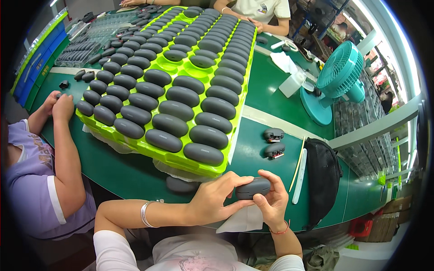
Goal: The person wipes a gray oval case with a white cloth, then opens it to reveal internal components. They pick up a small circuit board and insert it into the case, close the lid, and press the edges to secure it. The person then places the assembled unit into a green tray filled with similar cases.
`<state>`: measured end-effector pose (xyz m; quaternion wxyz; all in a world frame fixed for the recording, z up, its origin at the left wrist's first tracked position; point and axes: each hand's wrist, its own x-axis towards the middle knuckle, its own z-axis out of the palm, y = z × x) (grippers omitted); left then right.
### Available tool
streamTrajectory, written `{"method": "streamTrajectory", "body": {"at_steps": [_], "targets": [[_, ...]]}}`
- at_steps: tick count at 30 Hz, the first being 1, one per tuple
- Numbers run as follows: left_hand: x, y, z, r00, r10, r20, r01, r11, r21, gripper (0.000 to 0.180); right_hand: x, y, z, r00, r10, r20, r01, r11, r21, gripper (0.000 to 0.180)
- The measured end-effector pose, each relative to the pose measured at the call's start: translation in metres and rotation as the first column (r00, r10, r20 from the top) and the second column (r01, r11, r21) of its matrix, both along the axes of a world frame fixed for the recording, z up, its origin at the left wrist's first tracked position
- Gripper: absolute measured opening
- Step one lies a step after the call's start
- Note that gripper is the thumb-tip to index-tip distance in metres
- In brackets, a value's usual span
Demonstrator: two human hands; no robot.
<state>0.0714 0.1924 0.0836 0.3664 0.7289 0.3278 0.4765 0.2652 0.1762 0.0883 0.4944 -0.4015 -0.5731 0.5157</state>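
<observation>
A dark grey oval case (pixel 253 188), shaped like an earphone charging case with a thin seam along its side, is held level between my two hands near the table's front edge. My left hand (pixel 216 198) pinches its left end, thumb below and fingers above. On the other end, my right hand (pixel 274 202) grips with the thumb in front and the fingers behind. Just beyond them stands a bright green tray (pixel 149 143) with rows of similar cases. Another dark case (pixel 181 184) lies by the tray's near edge, and a white cloth (pixel 244 221) hangs below my hands.
Two open-looking dark case parts (pixel 274 150) lie to the right, near a black pouch (pixel 322 180) and a white strip (pixel 299 176). A teal fan (pixel 340 72) stands far right beside a white bottle (pixel 292 84). A co-worker's hands (pixel 58 106) work at left; other people sit across.
</observation>
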Motion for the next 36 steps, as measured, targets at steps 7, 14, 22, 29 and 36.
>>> {"method": "streamTrajectory", "body": {"at_steps": [7,14,22,29,36], "targets": [[0.004,-0.006,-0.004,0.999,0.042,0.026,-0.037,0.984,-0.173,0.067,-0.002,0.003,-0.002,0.999,-0.040,0.018,0.039,0.999,0.002,0.053],[0.008,-0.012,-0.012,0.994,-0.083,-0.072,0.079,0.995,-0.053,0.053,0.006,0.050,0.027,0.970,-0.240,-0.045,0.234,0.966,-0.113,0.041],[0.028,-0.009,-0.034,0.774,-0.464,-0.432,0.537,0.841,0.060,0.024,0.029,0.172,0.027,0.974,-0.178,0.138,0.180,0.984,-0.002,0.050],[0.025,-0.010,-0.038,0.790,-0.458,-0.409,0.546,0.828,0.128,0.017,0.019,0.265,0.003,0.932,-0.234,0.275,0.251,0.967,-0.029,0.052],[0.023,-0.007,-0.042,0.766,-0.507,-0.395,0.598,0.788,0.148,0.022,0.015,0.343,-0.024,0.834,-0.338,0.436,0.388,0.921,-0.028,0.058]]}}
